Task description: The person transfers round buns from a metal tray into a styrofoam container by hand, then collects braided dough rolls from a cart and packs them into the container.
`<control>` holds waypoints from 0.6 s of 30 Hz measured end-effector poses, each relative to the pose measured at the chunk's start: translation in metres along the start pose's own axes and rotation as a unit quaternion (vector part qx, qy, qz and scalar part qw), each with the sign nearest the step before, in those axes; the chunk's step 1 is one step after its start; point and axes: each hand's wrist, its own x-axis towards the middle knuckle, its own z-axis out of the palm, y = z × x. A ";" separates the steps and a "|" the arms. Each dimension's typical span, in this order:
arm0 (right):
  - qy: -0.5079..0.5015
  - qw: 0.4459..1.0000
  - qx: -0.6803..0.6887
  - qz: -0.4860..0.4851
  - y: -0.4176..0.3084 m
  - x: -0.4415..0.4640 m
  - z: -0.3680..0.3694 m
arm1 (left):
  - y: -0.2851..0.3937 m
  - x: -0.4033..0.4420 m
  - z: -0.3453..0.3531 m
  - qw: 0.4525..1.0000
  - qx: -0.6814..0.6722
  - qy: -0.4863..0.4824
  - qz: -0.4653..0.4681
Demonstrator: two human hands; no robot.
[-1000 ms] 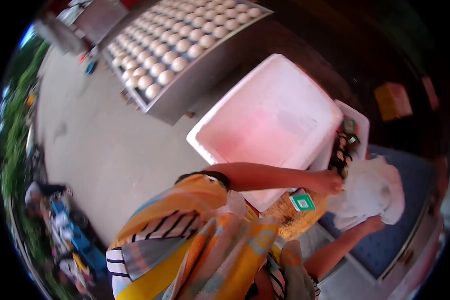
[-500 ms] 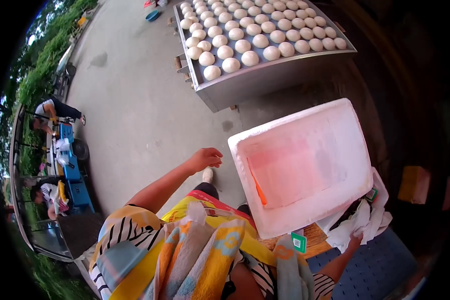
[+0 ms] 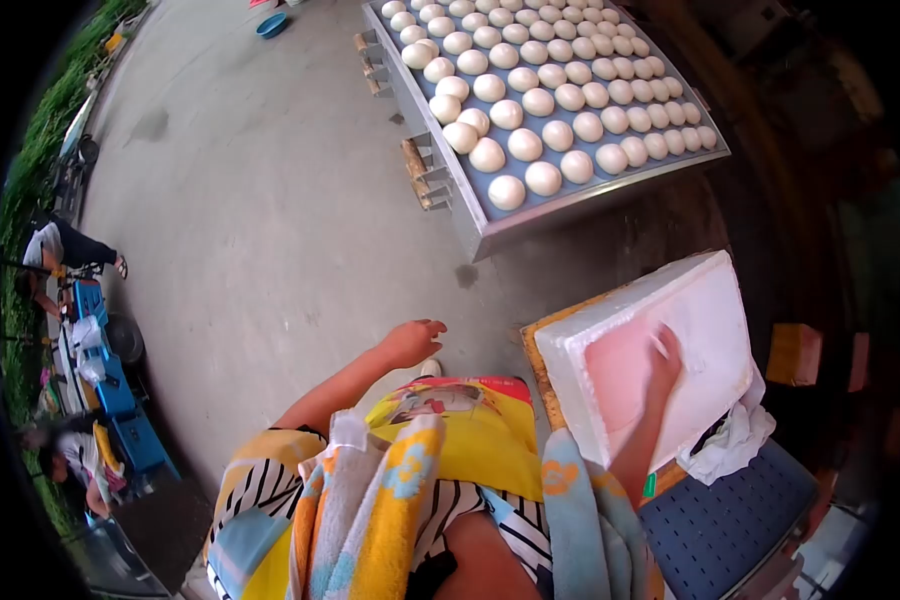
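My left hand (image 3: 413, 343) hangs in the air in front of the yellow apron (image 3: 485, 440), its fingers loosely bent and apart, with nothing in them. Inside a white foam box (image 3: 572, 385) is my right hand (image 3: 664, 358), blurred at the fingertips; I cannot make out whether it holds anything. The box is tilted and its open side faces me. A crumpled white plastic bag (image 3: 732, 448) lies against its right end. Under the box shows a brown wooden edge (image 3: 543, 375), and a small green card (image 3: 650, 486) sits near my right forearm.
Ahead stands a large metal tray (image 3: 602, 190) with rows of round white dough buns (image 3: 543, 179) and wooden handles (image 3: 415, 170) at its left. A blue perforated surface (image 3: 730, 520) is at lower right. Far left, two people are by a blue three-wheeled cart (image 3: 115, 385).
My right hand has left the white plastic bag and moved into the foam box. The box appears turned and shifted right. An orange strip seen in it earlier is out of sight.
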 end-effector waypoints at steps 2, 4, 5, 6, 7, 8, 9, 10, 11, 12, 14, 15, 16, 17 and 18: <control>-0.120 0.993 0.008 0.019 -0.071 0.008 0.105 | -0.021 -0.002 -0.026 0.999 -0.022 0.023 0.005; -0.183 0.983 0.017 -0.011 -0.105 0.027 0.179 | -0.034 0.004 -0.057 0.998 -0.044 0.039 0.001; -0.218 0.975 0.015 -0.039 -0.108 0.043 0.208 | -0.043 0.011 -0.070 0.998 -0.053 0.044 -0.001; -0.225 0.973 -0.005 -0.050 -0.107 0.060 0.237 | -0.056 0.019 -0.079 0.996 -0.059 0.061 0.004; -0.232 0.970 -0.025 -0.061 -0.103 0.078 0.260 | -0.065 0.029 -0.092 0.996 -0.056 0.066 0.007; -0.226 0.968 -0.069 -0.084 -0.098 0.097 0.282 | -0.070 0.038 -0.108 0.996 -0.053 0.072 0.009; -0.222 0.963 -0.110 -0.107 -0.093 0.116 0.304 | -0.076 0.047 -0.124 0.996 -0.049 0.079 0.007; -0.218 0.955 -0.149 -0.132 -0.084 0.126 0.323 | -0.084 0.055 -0.141 0.995 -0.029 0.089 0.020; -0.209 0.952 -0.176 -0.141 -0.074 0.125 0.339 | -0.090 0.054 -0.156 0.995 -0.033 0.094 0.014; -0.196 0.945 -0.202 -0.164 -0.072 0.140 0.356 | -0.096 0.066 -0.178 0.993 -0.032 0.111 0.014; -0.169 0.938 -0.233 -0.194 -0.069 0.155 0.388 | -0.104 0.078 -0.226 0.993 -0.008 0.116 -0.006; -0.176 0.942 -0.215 -0.186 -0.075 0.151 0.400 | -0.109 0.081 -0.245 0.994 -0.001 0.109 -0.003; -0.177 0.945 -0.200 -0.190 -0.085 0.161 0.416 | -0.115 0.095 -0.270 0.994 0.007 0.113 0.011; -0.180 0.946 -0.190 -0.194 -0.092 0.169 0.429 | -0.123 0.109 -0.288 0.993 0.009 0.117 0.023; -0.181 0.940 -0.188 -0.220 -0.097 0.180 0.442 | -0.137 0.130 -0.305 0.989 0.069 0.118 0.049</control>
